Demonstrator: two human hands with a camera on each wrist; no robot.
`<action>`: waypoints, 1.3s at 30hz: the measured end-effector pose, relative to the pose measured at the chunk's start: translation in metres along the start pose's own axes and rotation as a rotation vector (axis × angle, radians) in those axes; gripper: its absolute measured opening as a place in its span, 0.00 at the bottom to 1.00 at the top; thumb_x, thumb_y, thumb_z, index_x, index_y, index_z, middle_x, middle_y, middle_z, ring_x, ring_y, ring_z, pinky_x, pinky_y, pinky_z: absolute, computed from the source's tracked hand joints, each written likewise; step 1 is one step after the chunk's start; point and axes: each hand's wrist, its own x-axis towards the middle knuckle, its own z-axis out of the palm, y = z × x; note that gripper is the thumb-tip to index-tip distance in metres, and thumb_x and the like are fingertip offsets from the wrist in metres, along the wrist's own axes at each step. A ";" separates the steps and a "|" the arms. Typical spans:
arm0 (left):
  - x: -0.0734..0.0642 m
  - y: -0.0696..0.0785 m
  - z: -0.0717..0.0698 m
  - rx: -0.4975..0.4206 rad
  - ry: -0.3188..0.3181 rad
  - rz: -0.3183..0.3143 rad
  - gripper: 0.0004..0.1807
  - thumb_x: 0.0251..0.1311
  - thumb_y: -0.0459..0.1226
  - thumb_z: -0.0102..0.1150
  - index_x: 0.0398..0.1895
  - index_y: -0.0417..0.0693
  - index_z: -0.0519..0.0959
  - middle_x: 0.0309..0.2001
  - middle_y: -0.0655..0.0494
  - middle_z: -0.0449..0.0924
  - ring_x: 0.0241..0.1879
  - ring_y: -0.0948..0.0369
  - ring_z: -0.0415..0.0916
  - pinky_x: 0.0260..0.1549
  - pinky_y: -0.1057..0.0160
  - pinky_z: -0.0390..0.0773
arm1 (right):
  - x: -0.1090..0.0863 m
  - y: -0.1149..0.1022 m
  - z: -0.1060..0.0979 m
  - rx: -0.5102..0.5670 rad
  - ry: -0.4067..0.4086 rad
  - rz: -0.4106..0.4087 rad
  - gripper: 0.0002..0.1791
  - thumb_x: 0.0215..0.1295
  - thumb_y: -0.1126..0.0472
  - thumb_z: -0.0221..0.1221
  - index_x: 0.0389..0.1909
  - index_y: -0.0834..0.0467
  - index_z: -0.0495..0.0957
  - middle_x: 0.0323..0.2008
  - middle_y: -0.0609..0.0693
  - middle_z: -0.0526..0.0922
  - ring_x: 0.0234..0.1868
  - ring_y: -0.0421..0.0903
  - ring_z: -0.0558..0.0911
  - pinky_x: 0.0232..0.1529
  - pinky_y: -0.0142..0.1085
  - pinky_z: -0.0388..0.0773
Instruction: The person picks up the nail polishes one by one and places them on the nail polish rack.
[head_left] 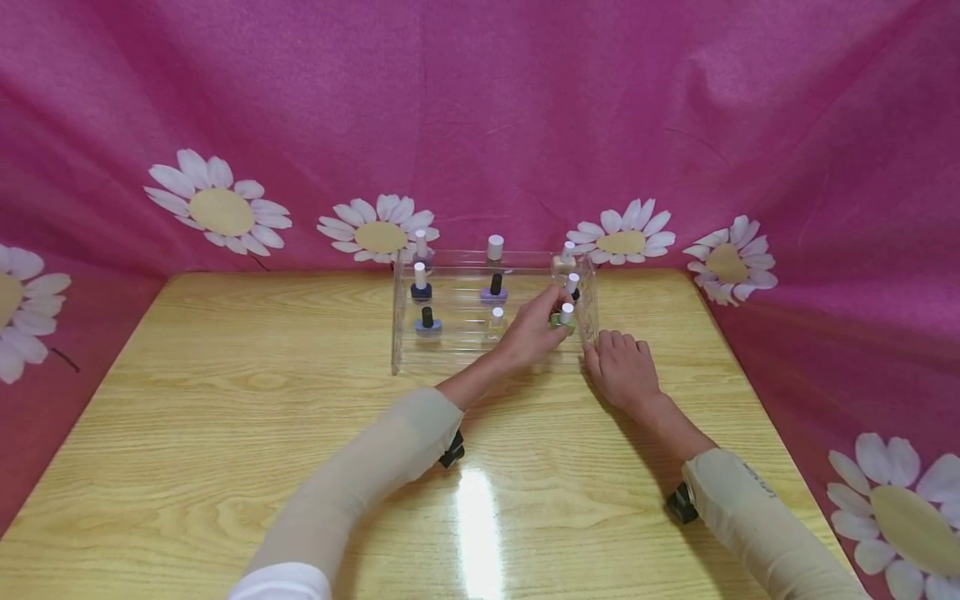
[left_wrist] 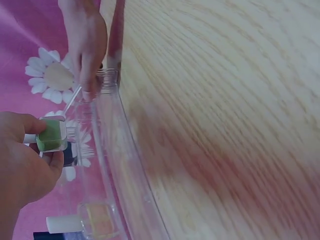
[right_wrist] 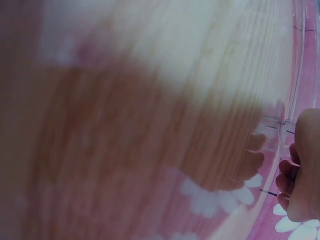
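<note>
My left hand (head_left: 531, 332) pinches a green nail polish bottle (left_wrist: 50, 135) with a white cap, at the right end of the front tier of a clear display rack (head_left: 450, 360). In the left wrist view the bottle lies between thumb and fingers, its clear base showing. My right hand (head_left: 624, 367) holds the rack's right front edge, thumb against the side panel and fingers curled in the right wrist view. Close behind the green bottle stands a dark bottle with a white cap (head_left: 573, 282). A yellow bottle (left_wrist: 97, 220) sits left of it on the front tier.
Other polish bottles stand on the tiers: a light blue one (head_left: 428, 327), a purple one (head_left: 493, 295), a navy one (head_left: 421, 292) and several at the back. The rack is near the rear of a wooden table (head_left: 225, 433), before a pink flowered cloth (head_left: 480, 108).
</note>
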 end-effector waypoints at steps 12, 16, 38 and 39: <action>0.011 -0.010 0.009 0.086 0.040 -0.007 0.17 0.60 0.21 0.60 0.49 0.41 0.71 0.50 0.46 0.80 0.54 0.57 0.76 0.52 0.70 0.74 | 0.001 -0.001 -0.001 -0.006 0.004 0.001 0.20 0.79 0.52 0.42 0.28 0.60 0.63 0.26 0.55 0.66 0.30 0.58 0.70 0.31 0.48 0.62; 0.014 -0.011 0.012 0.106 0.034 -0.009 0.17 0.60 0.21 0.60 0.49 0.42 0.71 0.50 0.47 0.79 0.53 0.57 0.75 0.51 0.70 0.73 | 0.001 -0.001 -0.001 -0.008 0.005 0.001 0.19 0.79 0.52 0.43 0.28 0.60 0.63 0.27 0.55 0.67 0.30 0.58 0.70 0.31 0.48 0.63; 0.016 -0.020 0.021 0.180 -0.021 -0.046 0.17 0.62 0.24 0.62 0.48 0.46 0.70 0.47 0.53 0.75 0.49 0.60 0.71 0.48 0.67 0.72 | 0.000 -0.001 0.000 0.003 0.007 0.006 0.19 0.79 0.52 0.43 0.28 0.60 0.62 0.26 0.55 0.66 0.29 0.58 0.69 0.31 0.47 0.61; 0.016 -0.020 0.021 0.188 -0.024 -0.045 0.17 0.62 0.24 0.61 0.49 0.47 0.69 0.47 0.53 0.75 0.48 0.60 0.71 0.48 0.67 0.72 | 0.000 -0.001 0.000 0.003 0.005 0.007 0.19 0.79 0.52 0.43 0.28 0.60 0.62 0.26 0.55 0.66 0.29 0.58 0.69 0.31 0.48 0.61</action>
